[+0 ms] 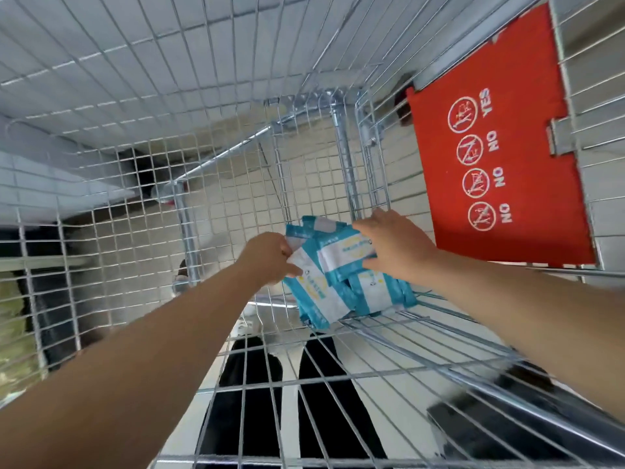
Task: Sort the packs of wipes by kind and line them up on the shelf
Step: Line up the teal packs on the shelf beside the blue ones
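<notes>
Several blue-and-white packs of wipes [334, 282] lie in a loose pile at the bottom of a wire shopping cart [348, 170]. My left hand [270, 258] reaches in from the left and grips the edge of a pack at the pile's left side. My right hand [395, 248] comes in from the right and holds the top pack [345, 253], thumb under it and fingers over its far edge. All the packs look alike in colour. No shelf is in view.
The cart's wire walls [169, 96] surround the pile on every side. A red flap with NO and YES signs [500, 157] hangs at the right. A person's dark trouser legs [321, 401] and pale floor tiles show through the mesh below.
</notes>
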A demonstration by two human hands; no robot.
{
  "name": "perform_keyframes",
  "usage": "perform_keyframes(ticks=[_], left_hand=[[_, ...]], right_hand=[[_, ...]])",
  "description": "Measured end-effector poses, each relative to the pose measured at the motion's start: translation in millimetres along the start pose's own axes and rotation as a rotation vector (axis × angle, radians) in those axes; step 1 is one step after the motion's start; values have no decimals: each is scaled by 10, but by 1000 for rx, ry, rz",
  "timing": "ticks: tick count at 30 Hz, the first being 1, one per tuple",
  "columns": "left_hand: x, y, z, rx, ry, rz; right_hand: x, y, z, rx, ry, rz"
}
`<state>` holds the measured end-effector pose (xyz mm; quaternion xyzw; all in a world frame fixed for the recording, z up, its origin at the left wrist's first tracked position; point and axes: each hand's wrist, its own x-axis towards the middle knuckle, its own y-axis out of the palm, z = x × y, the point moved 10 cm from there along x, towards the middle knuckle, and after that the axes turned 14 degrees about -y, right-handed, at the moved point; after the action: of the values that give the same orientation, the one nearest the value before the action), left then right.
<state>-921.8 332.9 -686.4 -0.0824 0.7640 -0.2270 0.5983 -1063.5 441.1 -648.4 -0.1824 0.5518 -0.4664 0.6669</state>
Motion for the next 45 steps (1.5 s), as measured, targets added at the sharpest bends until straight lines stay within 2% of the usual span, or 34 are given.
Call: perform_keyframes(ticks=[3,7,11,16,19,22,26,28,34,39,45], left_hand=[[5,57,21,21,28,6],[-6,-37,98,-72,24,30],[-30,-211,360,-265,-73,37],[-54,-217,502,-248,-57,52],[-22,-159,520,-221,-56,53],[14,-116,445,-272,-45,32],[58,-123,194,-271,15,-59],[84,-125,86,-307,29,-88],[129,-188,85,-490,17,-171],[146,-199,272,-437,-25,-78],[51,-265,489,-504,-50,57]], right_hand=[[13,-1,10,-19,6,-24],[3,-10,39,-5,42,-49],[-178,47,-175,237,229,-65],[-319,276,-217,509,447,-99],[-330,477,-176,498,565,-11],[-357,563,-200,592,649,-85],[-357,525,-222,621,589,-266],[-350,503,-208,612,553,-298],[-379,599,-272,684,633,-400],[-334,568,-146,797,625,-379],[-238,283,-100,871,582,-407]])
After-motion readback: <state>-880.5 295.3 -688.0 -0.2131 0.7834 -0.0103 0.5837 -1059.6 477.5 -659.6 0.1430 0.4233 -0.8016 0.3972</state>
